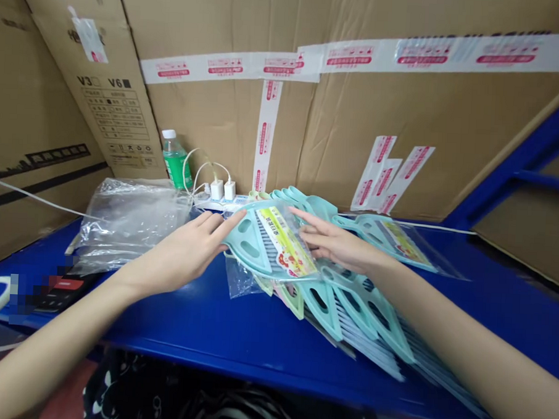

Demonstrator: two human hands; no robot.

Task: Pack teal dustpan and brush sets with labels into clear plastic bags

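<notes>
A light-green dustpan and brush set (250,242) with a yellow printed card (288,244) lies in front of me, clear plastic around it. My left hand (197,246) grips its left end, forefinger on top and thumb mostly hidden beneath. My right hand (329,239) is at the right side of the set, forefinger stretched out over the plastic and the other fingers partly bent, apart from the forefinger. Under and beside the set are several loose brushes (372,315) in mint green, with pink and pale-green handles among them.
Clear plastic bags (131,221) lie on the blue table (186,329) at left, near a green-labelled bottle (176,162). White chargers (223,190) sit in a power strip behind. Another bagged set (393,242) lies at right. Cardboard (209,120) walls the back.
</notes>
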